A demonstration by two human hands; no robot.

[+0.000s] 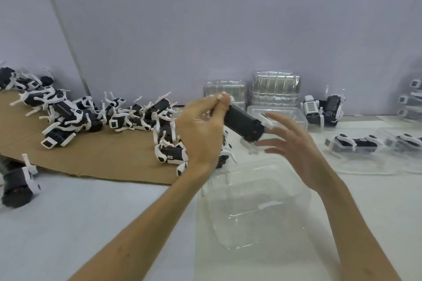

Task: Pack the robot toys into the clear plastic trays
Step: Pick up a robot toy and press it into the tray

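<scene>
**1. Clear plastic tray** point(255, 207). Nearest item, lying on the table point(91, 223) with no toy in it. It is light and neither hand steadies it, so a toy pressed in off-centre would likely make it slide or tip.

**2. Robot toy** point(242, 123). Black body with white legs, held in the air above the tray's far edge and tilted, lower end to the right.
- The left hand point(201, 130) pinches the upper end with its fingertips only. That is a thin hold, so the toy could swing or drop.
- The right hand point(294, 143) has spread, straight fingers and grasps nothing. It sits just beside the toy's lower end, and blur hides whether it touches.
- Splayed legs may catch on the tray wall and stop the toy seating.

**3. Pile of loose toys** point(114, 116). On a cardboard sheet point(91, 155) to the left, legs interlocked, close behind the left wrist. Lifting one could drag out others.

**4. Packed trays** point(356, 143). To the right, well apart.

**5. Stacked empty trays** point(276, 89). Against the wall, farthest away.
</scene>
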